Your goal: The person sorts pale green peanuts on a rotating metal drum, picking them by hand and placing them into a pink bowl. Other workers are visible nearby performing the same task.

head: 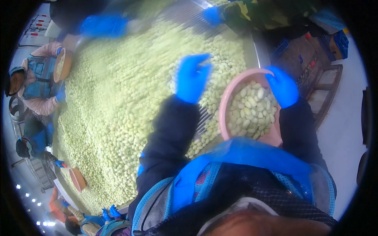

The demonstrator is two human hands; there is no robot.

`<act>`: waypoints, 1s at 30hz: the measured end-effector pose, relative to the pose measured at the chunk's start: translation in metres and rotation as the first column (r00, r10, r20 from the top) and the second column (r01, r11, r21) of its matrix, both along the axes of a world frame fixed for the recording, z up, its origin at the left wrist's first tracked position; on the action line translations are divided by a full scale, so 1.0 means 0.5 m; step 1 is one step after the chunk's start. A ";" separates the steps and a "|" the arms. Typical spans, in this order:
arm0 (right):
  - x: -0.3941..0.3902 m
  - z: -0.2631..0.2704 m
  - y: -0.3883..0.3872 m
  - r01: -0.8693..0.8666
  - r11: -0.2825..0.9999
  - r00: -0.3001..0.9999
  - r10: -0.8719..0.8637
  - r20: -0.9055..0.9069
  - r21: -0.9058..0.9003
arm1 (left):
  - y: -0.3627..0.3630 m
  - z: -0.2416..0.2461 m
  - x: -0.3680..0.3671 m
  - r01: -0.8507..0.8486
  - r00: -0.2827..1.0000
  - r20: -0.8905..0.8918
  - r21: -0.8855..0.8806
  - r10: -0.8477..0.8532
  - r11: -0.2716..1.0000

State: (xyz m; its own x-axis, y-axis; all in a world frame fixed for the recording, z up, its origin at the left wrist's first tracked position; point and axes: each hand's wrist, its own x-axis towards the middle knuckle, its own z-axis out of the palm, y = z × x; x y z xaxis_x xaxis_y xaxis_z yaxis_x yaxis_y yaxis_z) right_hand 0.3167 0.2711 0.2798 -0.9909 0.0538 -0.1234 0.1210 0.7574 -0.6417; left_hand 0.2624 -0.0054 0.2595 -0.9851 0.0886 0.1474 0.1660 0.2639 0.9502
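Pale green-white oval pieces, which look like silkworm cocoons [118, 97], lie in a thick layer across a large metal-edged table. Over them is my left hand [193, 78] in a blue glove, blurred, its fingers partly curled; whether it holds anything is not clear. My right hand [283, 87], also blue-gloved, grips the right rim of a pink plastic basin [225, 110] with its thumb over the edge. Larger cocoons [251, 109] partly fill this basin, which stands close against my blue apron [245, 153].
Other people's gloved hands reach over the pile at the top. Several co-workers stand along the left and lower left edges, with an orange basin [67, 66] and another basin [77, 180]. A ridged metal surface [202, 119] shows between cocoons. A wooden frame [327, 91] stands at right.
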 end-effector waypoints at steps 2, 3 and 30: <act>0.001 -0.012 0.003 -0.010 0.999 1.000 0.010 0.002 -0.036 | -0.071 -0.067 -0.084 -0.106 0.994 -0.037 -0.289 0.100 0.951; -0.002 -0.017 -0.007 -0.021 0.998 1.000 0.021 -0.009 -0.067 | -0.128 -0.158 -0.125 -0.252 0.966 -0.169 -0.442 0.196 0.861; -0.010 0.023 -0.032 0.133 0.990 0.989 -0.136 0.053 0.051 | -0.093 -0.343 -0.538 0.263 0.956 0.232 -0.949 -0.182 0.173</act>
